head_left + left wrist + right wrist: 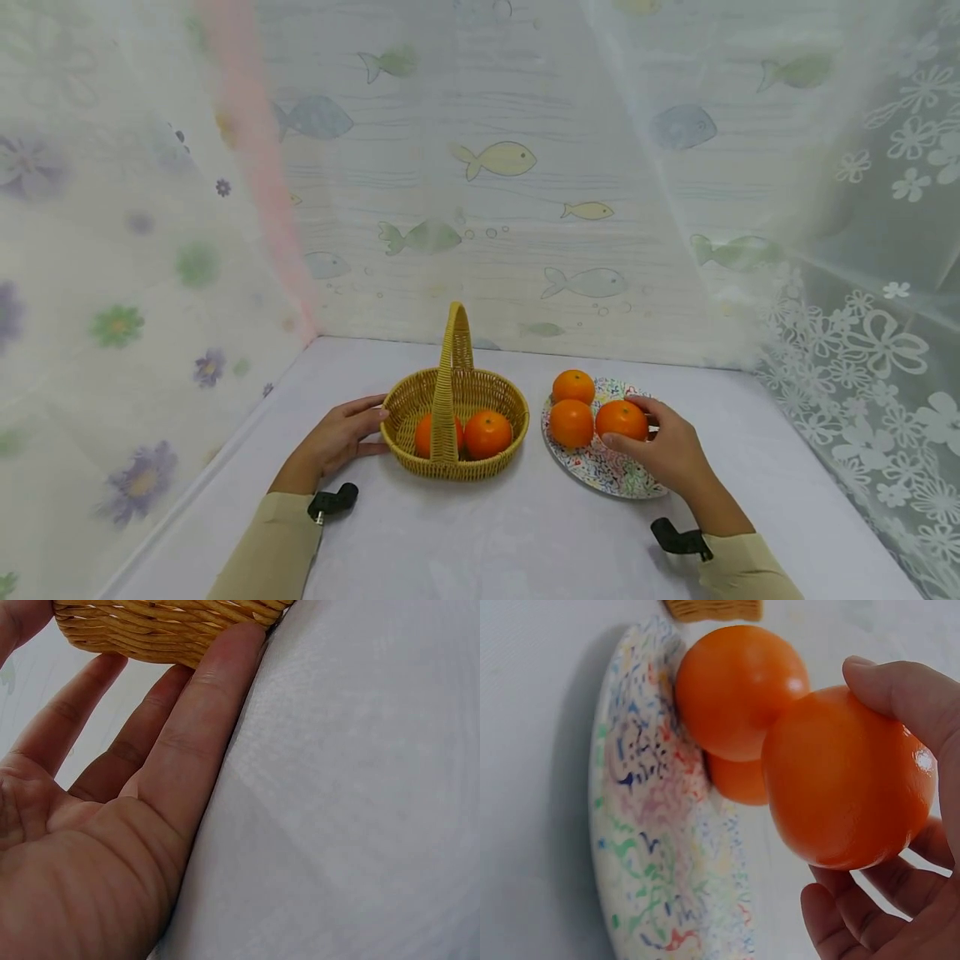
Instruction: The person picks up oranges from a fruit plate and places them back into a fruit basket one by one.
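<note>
With its fingers, my right hand grips an orange over the right part of a speckled plate. The right wrist view has the thumb on one side of this shiny orange and fingers on the other. Two more oranges, one in front and one behind, sit on the plate's left side. My left hand rests its extended fingers against the left side of a yellow wicker basket. In the left wrist view, fingertips touch the woven wall. Two oranges lie inside, one partly behind the handle.
A white cloth covers the table. The tall basket handle arches over the basket's middle. Behind stands a curtain printed with fish, and flowered sheets hang at both sides.
</note>
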The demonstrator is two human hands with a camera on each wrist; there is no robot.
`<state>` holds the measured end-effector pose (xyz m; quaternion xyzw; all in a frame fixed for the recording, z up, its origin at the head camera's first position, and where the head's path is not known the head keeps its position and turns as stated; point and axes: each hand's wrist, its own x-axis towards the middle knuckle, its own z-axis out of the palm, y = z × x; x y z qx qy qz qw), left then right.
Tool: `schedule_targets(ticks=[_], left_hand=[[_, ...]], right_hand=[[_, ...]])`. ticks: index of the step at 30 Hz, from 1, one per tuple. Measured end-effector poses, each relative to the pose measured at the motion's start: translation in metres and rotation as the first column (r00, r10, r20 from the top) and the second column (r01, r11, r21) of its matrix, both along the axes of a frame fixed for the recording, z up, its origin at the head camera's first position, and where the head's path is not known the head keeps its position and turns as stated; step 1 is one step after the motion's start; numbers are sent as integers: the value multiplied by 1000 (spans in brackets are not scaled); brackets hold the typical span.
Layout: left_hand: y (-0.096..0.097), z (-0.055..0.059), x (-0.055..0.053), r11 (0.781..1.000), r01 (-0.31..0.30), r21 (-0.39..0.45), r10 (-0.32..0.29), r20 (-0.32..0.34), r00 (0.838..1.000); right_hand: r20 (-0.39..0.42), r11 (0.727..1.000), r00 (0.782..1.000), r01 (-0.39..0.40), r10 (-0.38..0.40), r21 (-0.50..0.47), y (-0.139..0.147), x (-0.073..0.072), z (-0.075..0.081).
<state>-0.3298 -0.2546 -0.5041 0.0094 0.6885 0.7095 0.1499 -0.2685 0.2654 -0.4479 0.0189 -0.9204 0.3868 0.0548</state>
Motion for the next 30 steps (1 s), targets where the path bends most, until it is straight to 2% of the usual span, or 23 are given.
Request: schedule_targets(ticks=[11, 20, 30], left_hand=[[0, -2, 1, 1000, -7, 19, 7, -9, 1000], [3, 1, 2, 1000, 1, 5, -1, -23, 1000], [2, -1, 1, 1000, -8, 19, 8, -20, 1000]], right_hand=[[-45, 999, 999, -10, 7, -50, -16, -3, 18], [-139, 998, 990, -40, 34, -43, -40, -12, 28], [-130, 997, 990, -60, 52, -58, -61, -18, 39]])
